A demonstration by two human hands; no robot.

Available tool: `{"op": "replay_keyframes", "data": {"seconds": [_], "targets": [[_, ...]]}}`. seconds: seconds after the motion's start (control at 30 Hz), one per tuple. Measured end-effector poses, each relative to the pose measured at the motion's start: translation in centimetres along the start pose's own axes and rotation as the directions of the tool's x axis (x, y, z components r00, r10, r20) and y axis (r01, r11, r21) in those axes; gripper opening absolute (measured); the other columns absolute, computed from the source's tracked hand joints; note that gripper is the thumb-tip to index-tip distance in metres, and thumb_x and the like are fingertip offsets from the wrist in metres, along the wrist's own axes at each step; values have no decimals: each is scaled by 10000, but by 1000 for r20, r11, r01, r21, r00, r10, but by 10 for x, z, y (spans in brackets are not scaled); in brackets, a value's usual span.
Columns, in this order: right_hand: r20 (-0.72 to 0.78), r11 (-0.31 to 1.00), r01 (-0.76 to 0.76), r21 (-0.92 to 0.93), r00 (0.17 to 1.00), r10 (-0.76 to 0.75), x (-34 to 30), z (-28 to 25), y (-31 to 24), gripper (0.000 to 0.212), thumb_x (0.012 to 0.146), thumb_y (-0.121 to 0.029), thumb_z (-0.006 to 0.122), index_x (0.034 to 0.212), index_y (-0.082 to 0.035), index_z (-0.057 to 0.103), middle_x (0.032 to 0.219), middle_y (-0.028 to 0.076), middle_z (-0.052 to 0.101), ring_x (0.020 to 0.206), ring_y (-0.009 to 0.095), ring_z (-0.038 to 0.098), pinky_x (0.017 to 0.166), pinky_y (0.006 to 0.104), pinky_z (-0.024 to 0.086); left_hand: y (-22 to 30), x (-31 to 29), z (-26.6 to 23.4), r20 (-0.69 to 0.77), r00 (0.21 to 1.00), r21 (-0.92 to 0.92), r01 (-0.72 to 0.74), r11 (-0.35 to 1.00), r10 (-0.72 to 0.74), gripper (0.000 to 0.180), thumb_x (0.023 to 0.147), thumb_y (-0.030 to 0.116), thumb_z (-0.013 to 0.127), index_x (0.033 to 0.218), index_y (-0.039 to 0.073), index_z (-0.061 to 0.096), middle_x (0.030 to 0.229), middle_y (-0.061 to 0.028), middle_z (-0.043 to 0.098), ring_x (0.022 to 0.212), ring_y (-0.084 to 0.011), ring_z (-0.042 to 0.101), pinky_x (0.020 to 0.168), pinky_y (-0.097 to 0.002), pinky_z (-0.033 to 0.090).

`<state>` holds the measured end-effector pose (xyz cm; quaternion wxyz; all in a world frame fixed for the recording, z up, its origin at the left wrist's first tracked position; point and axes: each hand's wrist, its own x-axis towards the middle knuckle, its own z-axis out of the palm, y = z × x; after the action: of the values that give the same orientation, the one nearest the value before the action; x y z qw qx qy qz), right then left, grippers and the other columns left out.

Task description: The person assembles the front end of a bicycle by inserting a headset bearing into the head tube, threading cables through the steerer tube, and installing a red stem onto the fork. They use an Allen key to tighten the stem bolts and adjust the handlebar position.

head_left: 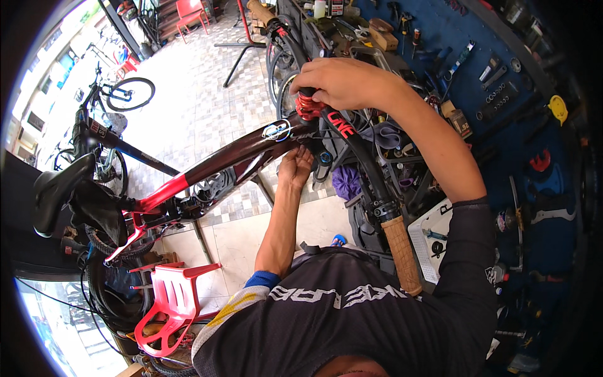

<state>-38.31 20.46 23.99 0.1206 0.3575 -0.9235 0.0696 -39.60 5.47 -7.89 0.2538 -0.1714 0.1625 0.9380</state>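
A dark maroon bicycle frame (235,146) with a red rear section stretches from the left to the middle. At its front end a red stem (308,107) clamps a black handlebar (364,157) with tan grips (402,254). My right hand (339,81) bends over the top of the stem, its fingers curled around a black part there. Below the frame's front end is my left hand (297,164), fingers stretched upward against the underside; their tips are partly in shadow. A black saddle (59,195) is at the frame's far left end.
A blue tool wall (468,31) hung with wrenches and sockets lines the right side. Beside the near grip sits a white plastic basket (424,242). A purple cloth (347,182) lies under the handlebar. A red chair (173,308) stands at lower left; another bicycle (129,94) is farther off.
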Motion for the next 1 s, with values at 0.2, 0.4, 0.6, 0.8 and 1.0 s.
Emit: {"op": "replay_keyframes", "data": {"seconds": [0.2, 0.4, 0.6, 0.8, 1.0], "targets": [[123, 949, -194, -248, 965, 230, 9, -12, -20, 307, 860, -328, 681, 988, -50, 666, 979, 129, 687, 1030, 328, 644, 813, 450, 532, 4, 2, -8, 3, 1000, -12, -5, 1000, 5, 112, 977, 138, 503, 999, 54, 574, 952, -69, 605, 931, -228, 547, 929, -415, 437], [122, 968, -134, -211, 979, 162, 8, -7, -21, 335, 867, -377, 663, 976, -60, 666, 889, 125, 672, 945, 323, 656, 796, 441, 528, 3, 3, -6, -50, 999, -21, 1, 1000, -2, 108, 975, 132, 505, 1005, 54, 572, 1004, -80, 597, 976, -237, 535, 965, -429, 429], [-93, 990, 45, -135, 994, -58, 2, 5, -11, 330, 869, -377, 662, 927, -52, 658, 822, 136, 672, 860, 338, 675, 758, 453, 533, 1, -1, 2, -35, 999, -12, -2, 1000, 1, 109, 980, 148, 506, 990, 60, 571, 960, -70, 599, 926, -221, 532, 940, -408, 428], [119, 925, -186, -330, 964, 237, 16, 0, -22, 352, 865, -396, 667, 954, -55, 668, 858, 132, 681, 880, 335, 676, 782, 457, 530, 2, -1, -2, -50, 999, -2, -15, 1000, 15, 108, 975, 153, 512, 958, 66, 573, 932, -69, 614, 899, -215, 533, 911, -397, 432], [63, 986, -95, -135, 993, 104, 5, 0, -12, 358, 848, -392, 691, 978, -59, 666, 915, 122, 685, 930, 336, 665, 816, 449, 526, 2, 6, -11, 10, 1000, 6, -6, 1000, 6, 115, 978, 158, 508, 999, 65, 573, 988, -74, 608, 984, -250, 542, 979, -425, 416]]}}
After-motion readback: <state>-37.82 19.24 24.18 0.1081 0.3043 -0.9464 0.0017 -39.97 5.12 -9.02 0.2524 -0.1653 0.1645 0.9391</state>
